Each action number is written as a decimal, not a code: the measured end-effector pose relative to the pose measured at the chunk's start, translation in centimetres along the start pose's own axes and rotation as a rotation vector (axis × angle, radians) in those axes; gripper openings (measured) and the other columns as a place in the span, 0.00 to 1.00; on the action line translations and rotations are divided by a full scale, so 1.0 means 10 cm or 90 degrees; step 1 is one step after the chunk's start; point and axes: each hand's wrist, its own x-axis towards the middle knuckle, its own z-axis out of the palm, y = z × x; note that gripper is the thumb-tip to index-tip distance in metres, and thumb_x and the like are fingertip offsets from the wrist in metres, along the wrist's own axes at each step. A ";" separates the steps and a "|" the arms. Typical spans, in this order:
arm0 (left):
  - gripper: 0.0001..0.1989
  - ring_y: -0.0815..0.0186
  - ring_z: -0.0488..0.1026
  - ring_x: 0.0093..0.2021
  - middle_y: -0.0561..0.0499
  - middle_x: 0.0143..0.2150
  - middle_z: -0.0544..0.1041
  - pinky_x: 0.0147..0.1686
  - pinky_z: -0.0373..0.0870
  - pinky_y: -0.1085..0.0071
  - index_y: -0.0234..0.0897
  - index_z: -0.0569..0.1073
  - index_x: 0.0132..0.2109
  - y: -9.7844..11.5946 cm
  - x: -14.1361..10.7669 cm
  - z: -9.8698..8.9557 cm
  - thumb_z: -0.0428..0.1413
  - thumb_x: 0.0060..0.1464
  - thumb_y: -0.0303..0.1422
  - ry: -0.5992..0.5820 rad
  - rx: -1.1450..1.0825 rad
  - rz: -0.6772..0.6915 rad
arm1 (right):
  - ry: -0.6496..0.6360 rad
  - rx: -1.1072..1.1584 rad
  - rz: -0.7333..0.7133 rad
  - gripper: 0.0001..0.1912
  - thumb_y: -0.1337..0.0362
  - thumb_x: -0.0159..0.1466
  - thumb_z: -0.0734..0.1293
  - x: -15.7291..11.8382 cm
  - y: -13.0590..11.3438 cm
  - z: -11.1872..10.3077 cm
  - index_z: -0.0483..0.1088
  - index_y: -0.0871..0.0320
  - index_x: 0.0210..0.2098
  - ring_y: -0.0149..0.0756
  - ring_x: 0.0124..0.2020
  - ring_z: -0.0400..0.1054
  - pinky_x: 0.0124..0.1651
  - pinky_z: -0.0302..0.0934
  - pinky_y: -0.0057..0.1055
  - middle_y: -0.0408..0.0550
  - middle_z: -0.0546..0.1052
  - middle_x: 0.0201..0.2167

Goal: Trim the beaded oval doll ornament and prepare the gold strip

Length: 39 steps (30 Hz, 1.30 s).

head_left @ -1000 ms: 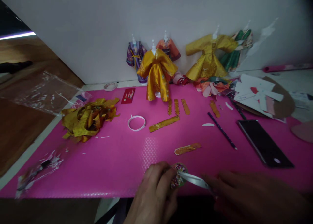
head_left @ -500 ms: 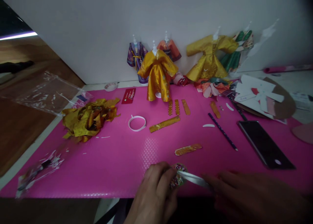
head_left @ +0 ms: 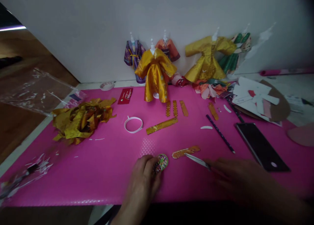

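Note:
My left hand is closed around the side of a small round container of multicoloured beads, just above the pink mat. My right hand, somewhat blurred, grips silver tweezers. Their tips meet the lower edge of an orange-gold fabric strip, whose left part has a pale line along its edge. Behind it lies a longer gold strip. Two short strips with dark dotted edges and a plain one rest farther back.
Doll forms in robes, one in gold, stand along the wall. Gold fabric scraps and a white ring lie left on the pink mat. A dark pencil, a phone and paper pieces are at right.
The tweezers have moved from inside the bead container up to the orange-gold strip. My left hand has shifted the container left and slightly away from me. The view has shifted slightly.

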 end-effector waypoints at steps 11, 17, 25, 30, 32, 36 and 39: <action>0.14 0.53 0.75 0.45 0.42 0.47 0.75 0.42 0.78 0.53 0.37 0.70 0.53 -0.24 -0.03 0.16 0.53 0.60 0.25 0.030 0.027 -0.026 | -0.156 0.015 0.002 0.21 0.66 0.66 0.63 0.13 0.06 0.26 0.70 0.45 0.57 0.37 0.29 0.74 0.25 0.47 0.34 0.42 0.80 0.34; 0.12 0.52 0.74 0.50 0.40 0.52 0.74 0.45 0.77 0.51 0.37 0.70 0.54 -0.20 -0.04 0.15 0.53 0.64 0.28 0.027 0.020 -0.031 | -0.157 0.014 0.011 0.24 0.68 0.63 0.64 0.15 0.06 0.35 0.70 0.45 0.58 0.38 0.28 0.73 0.25 0.45 0.35 0.41 0.80 0.35; 0.06 0.58 0.75 0.44 0.45 0.44 0.75 0.41 0.75 0.60 0.40 0.71 0.39 -0.17 0.05 0.17 0.52 0.67 0.29 0.106 -0.011 -0.051 | -0.150 0.019 0.016 0.24 0.67 0.64 0.63 0.17 0.03 0.33 0.69 0.41 0.57 0.37 0.28 0.75 0.25 0.42 0.36 0.39 0.80 0.33; 0.07 0.59 0.76 0.41 0.47 0.42 0.77 0.40 0.75 0.62 0.40 0.72 0.38 -0.17 0.09 0.17 0.52 0.66 0.28 0.108 -0.022 -0.046 | -0.150 0.017 0.007 0.22 0.65 0.65 0.64 0.17 0.04 0.33 0.69 0.43 0.57 0.38 0.29 0.75 0.25 0.43 0.36 0.39 0.80 0.35; 0.07 0.60 0.76 0.41 0.47 0.42 0.77 0.40 0.75 0.62 0.40 0.73 0.39 -0.15 0.10 0.16 0.52 0.66 0.27 0.106 -0.028 -0.039 | -0.144 0.011 -0.001 0.21 0.65 0.65 0.63 0.18 0.04 0.34 0.70 0.45 0.57 0.38 0.28 0.75 0.25 0.43 0.36 0.40 0.80 0.34; 0.06 0.59 0.76 0.41 0.48 0.41 0.78 0.41 0.75 0.62 0.41 0.76 0.42 -0.14 0.09 0.13 0.54 0.65 0.29 0.103 -0.034 -0.034 | -0.152 0.007 0.002 0.22 0.65 0.66 0.63 0.19 0.03 0.34 0.69 0.45 0.58 0.39 0.29 0.75 0.25 0.42 0.35 0.41 0.80 0.34; 0.05 0.60 0.76 0.38 0.49 0.39 0.77 0.39 0.75 0.62 0.41 0.75 0.39 -0.13 0.09 0.12 0.55 0.65 0.29 0.102 -0.035 -0.036 | -0.164 0.006 0.005 0.21 0.65 0.67 0.62 0.19 0.02 0.34 0.69 0.45 0.58 0.40 0.29 0.75 0.26 0.42 0.35 0.41 0.80 0.35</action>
